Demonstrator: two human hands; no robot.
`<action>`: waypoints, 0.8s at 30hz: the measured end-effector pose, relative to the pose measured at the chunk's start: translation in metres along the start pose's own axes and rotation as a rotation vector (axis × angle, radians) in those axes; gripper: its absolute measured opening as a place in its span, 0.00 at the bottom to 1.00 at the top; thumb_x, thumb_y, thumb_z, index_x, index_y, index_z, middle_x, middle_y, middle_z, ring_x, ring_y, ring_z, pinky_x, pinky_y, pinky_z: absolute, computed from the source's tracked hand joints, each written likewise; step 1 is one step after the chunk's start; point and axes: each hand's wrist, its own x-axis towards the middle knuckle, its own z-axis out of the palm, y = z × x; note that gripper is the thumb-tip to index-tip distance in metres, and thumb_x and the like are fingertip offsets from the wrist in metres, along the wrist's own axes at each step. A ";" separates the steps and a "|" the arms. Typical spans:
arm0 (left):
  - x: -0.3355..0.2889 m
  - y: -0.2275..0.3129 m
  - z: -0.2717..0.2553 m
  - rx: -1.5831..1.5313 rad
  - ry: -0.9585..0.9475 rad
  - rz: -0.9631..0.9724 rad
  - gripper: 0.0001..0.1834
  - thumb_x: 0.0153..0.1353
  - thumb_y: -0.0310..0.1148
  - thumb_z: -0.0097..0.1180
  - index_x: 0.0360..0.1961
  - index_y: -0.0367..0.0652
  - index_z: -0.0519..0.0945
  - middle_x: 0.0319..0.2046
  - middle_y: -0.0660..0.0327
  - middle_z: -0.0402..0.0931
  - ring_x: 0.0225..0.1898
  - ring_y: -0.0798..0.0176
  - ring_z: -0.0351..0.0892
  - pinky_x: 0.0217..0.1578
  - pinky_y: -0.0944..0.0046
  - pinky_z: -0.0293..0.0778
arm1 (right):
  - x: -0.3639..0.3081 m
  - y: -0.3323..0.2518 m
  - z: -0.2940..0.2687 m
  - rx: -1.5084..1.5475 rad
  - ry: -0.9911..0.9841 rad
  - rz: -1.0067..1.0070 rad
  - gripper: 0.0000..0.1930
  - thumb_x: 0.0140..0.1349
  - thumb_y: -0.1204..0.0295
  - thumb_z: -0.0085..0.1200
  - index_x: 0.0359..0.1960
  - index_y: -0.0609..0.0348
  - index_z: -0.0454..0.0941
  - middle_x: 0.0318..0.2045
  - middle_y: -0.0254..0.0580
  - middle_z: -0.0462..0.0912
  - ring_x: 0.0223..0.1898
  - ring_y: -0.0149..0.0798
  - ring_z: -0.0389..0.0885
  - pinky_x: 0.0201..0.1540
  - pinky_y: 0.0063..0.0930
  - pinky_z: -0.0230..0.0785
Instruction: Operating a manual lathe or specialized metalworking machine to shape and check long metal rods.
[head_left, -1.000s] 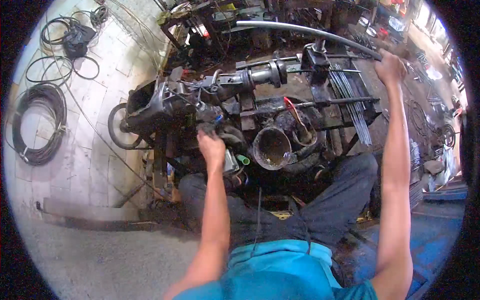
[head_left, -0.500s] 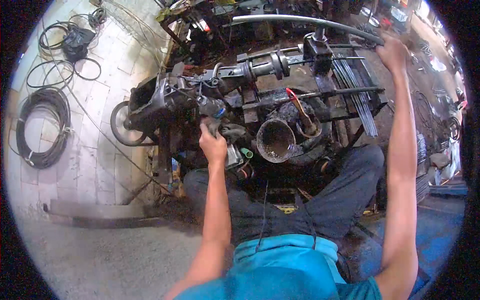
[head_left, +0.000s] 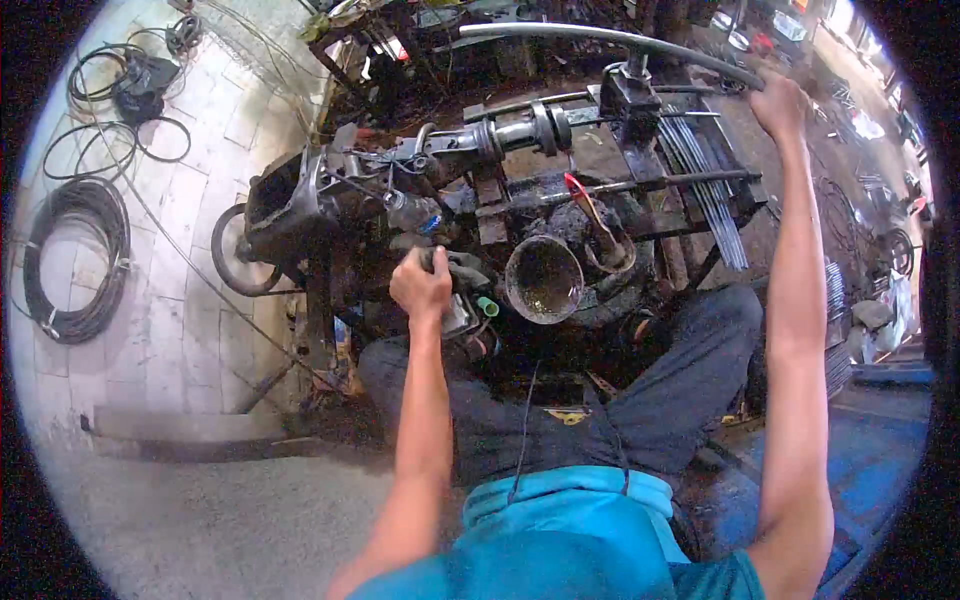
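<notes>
over a grimy metal bending machine (head_left: 520, 180), the person sits with knees apart, both arms stretched out. the left hand (head_left: 420, 285) sits near the centre of the scene, fingers curled tight around a dark handle (head_left: 455, 265) on the machine's near side, just left of a round, rusty open can (head_left: 543, 278). a small green cap (head_left: 487, 306) lies just beside the hand, at its four o'clock. the right hand (head_left: 780, 105) is far up at two o'clock, closed around the end of a long curved grey bar (head_left: 610, 38) that arcs across the top of the machine toward twelve o'clock. a bundle of thin steel rods (head_left: 705, 185) lies on the frame below that hand. off at nine o'clock, coiled black cable (head_left: 75, 260) rests on the pale tiled floor (head_left: 190, 330).
</notes>
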 end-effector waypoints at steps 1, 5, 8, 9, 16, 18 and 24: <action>0.001 -0.006 0.008 -0.002 0.002 -0.003 0.21 0.60 0.48 0.55 0.35 0.39 0.84 0.32 0.45 0.83 0.36 0.40 0.82 0.41 0.48 0.75 | -0.004 0.007 0.007 0.036 0.069 -0.002 0.19 0.47 0.64 0.54 0.42 0.50 0.83 0.37 0.56 0.84 0.42 0.57 0.83 0.45 0.51 0.74; -0.006 -0.030 0.015 0.094 0.048 0.276 0.20 0.66 0.46 0.49 0.43 0.40 0.81 0.42 0.44 0.80 0.47 0.37 0.75 0.49 0.43 0.68 | -0.018 -0.007 -0.002 0.109 0.120 0.023 0.18 0.47 0.65 0.52 0.41 0.51 0.83 0.35 0.55 0.84 0.41 0.58 0.82 0.45 0.52 0.73; -0.004 -0.025 0.011 0.148 -0.107 0.226 0.24 0.68 0.48 0.46 0.49 0.37 0.77 0.50 0.43 0.77 0.50 0.34 0.74 0.53 0.42 0.67 | -0.009 -0.004 -0.004 0.071 0.110 -0.009 0.17 0.48 0.64 0.52 0.39 0.53 0.83 0.37 0.57 0.84 0.42 0.58 0.82 0.47 0.50 0.73; -0.001 -0.026 0.014 0.155 -0.090 0.235 0.25 0.68 0.48 0.45 0.49 0.36 0.76 0.49 0.43 0.77 0.50 0.35 0.74 0.52 0.42 0.67 | -0.005 -0.003 -0.001 0.102 0.119 0.005 0.17 0.48 0.64 0.52 0.39 0.53 0.83 0.37 0.57 0.84 0.43 0.58 0.82 0.47 0.50 0.73; -0.005 -0.019 -0.001 -0.002 0.118 0.374 0.18 0.59 0.39 0.58 0.46 0.38 0.78 0.45 0.49 0.78 0.48 0.42 0.74 0.48 0.47 0.69 | -0.016 -0.009 -0.002 0.062 0.056 0.133 0.21 0.48 0.63 0.52 0.46 0.45 0.84 0.40 0.55 0.84 0.47 0.56 0.82 0.49 0.50 0.73; -0.012 -0.016 -0.005 0.028 0.085 0.424 0.20 0.58 0.39 0.59 0.49 0.40 0.78 0.52 0.48 0.75 0.56 0.41 0.70 0.56 0.47 0.66 | -0.012 -0.010 -0.010 0.029 0.060 0.003 0.21 0.47 0.63 0.53 0.46 0.44 0.84 0.40 0.55 0.84 0.46 0.56 0.82 0.49 0.49 0.74; -0.043 -0.018 -0.023 -0.094 -0.001 0.321 0.23 0.54 0.34 0.63 0.53 0.43 0.78 0.63 0.48 0.67 0.64 0.39 0.64 0.65 0.48 0.58 | 0.004 0.007 0.014 -0.022 0.044 0.019 0.25 0.50 0.59 0.55 0.54 0.37 0.80 0.39 0.57 0.84 0.44 0.58 0.82 0.49 0.49 0.73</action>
